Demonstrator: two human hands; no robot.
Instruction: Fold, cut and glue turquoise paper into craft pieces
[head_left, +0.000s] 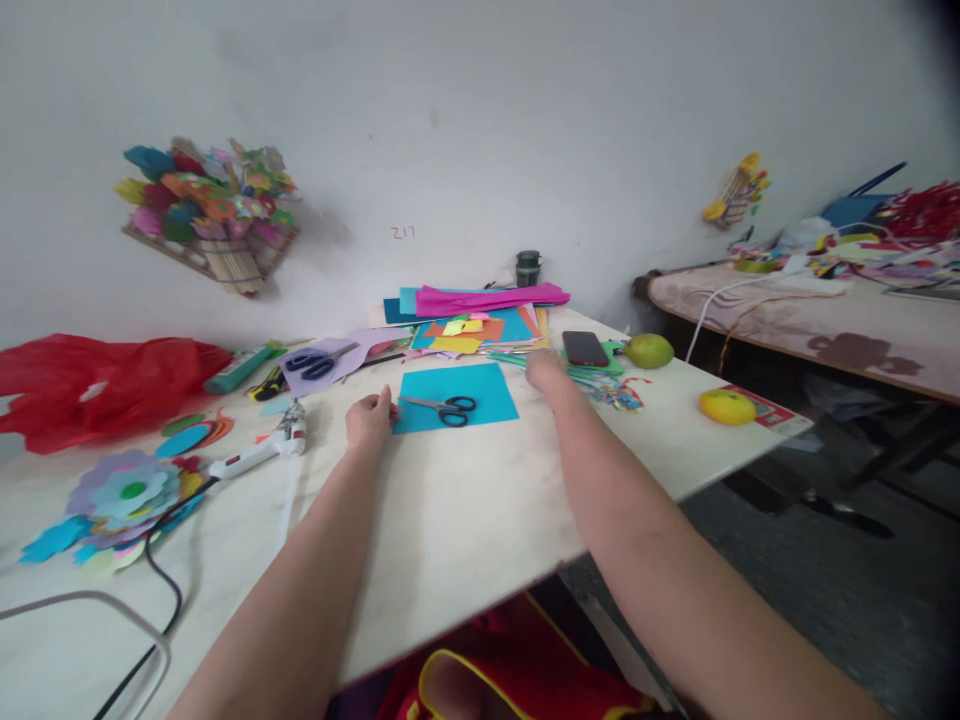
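Observation:
A blue sheet of paper (491,390) lies flat on the table in front of me, with black-handled scissors (454,410) on top of it, blades pointing left. My left hand (367,420) rests at the sheet's left edge. Its fingers are drawn together; whether they pinch the paper is unclear. Beyond the sheet's right corner, my right hand (546,370) is closed over a bundle of thin green and multicoloured strips (611,388). Its fingertips are hidden, so what they grip does not show.
Stacked coloured paper (517,325) lies at the back. Right are a phone (585,348), a green mango (649,350) and a yellow fruit (727,406). Left are a glue gun (259,452) with its cord, paper flowers (131,490), dark scissors (319,362) and red plastic (105,385).

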